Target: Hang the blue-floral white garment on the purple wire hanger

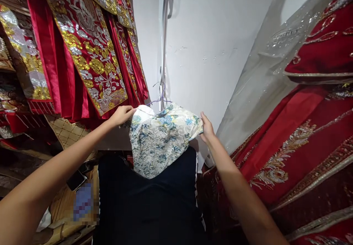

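Note:
A white garment with a blue and green floral print (162, 138) hangs on a thin purple wire hanger (163, 98) in front of me. My left hand (121, 115) pinches its left shoulder edge between thumb and fingers. At the opposite side, my right hand (207, 127) grips the short sleeve edge, thumb up. Cloth stretches between both hands, and its lower part hangs down toward my dark top. The hanger's hook stands close to a metal pole (163, 35); whether it is hooked there I cannot tell.
Red robes with gold and silver embroidery (93, 54) hang at the left. Red beaded gowns (289, 146) and a clear plastic cover (256, 72) crowd the right. Behind the pole is a white wall (209, 28). Low at left, a phone-like dark object (76, 180) lies on a bamboo surface (59, 201).

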`<state>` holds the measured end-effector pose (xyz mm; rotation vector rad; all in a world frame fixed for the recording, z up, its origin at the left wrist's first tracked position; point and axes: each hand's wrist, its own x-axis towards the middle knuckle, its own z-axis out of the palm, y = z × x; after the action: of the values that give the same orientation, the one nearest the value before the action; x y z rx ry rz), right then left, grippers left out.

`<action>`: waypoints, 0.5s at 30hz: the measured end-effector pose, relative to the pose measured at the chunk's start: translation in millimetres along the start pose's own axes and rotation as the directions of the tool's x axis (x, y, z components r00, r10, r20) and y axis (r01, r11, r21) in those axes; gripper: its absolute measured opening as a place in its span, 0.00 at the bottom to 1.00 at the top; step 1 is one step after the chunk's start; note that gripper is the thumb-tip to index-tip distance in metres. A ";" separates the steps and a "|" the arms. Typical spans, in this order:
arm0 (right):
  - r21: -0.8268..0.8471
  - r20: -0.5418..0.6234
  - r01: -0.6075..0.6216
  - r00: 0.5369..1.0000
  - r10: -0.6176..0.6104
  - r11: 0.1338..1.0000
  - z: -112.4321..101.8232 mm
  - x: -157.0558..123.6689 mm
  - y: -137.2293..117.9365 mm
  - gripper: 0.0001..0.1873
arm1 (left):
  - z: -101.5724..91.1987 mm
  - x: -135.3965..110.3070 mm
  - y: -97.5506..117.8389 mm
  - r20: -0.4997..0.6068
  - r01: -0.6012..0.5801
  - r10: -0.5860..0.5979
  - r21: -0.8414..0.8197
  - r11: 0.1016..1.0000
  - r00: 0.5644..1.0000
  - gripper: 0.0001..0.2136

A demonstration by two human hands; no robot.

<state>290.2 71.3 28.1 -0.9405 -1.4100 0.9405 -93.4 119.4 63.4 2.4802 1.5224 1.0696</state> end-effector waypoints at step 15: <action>-0.097 0.242 0.128 0.965 -0.101 0.987 60.5 -102.6 -60.0 0.19 | 17.0 -7.1 141.3 0.030 -0.006 0.033 -0.634 0.773 0.999 0.15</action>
<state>232.2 -47.7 44.8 -0.8391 -1.7166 0.9161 23.3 45.8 99.2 2.0176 0.8979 1.2623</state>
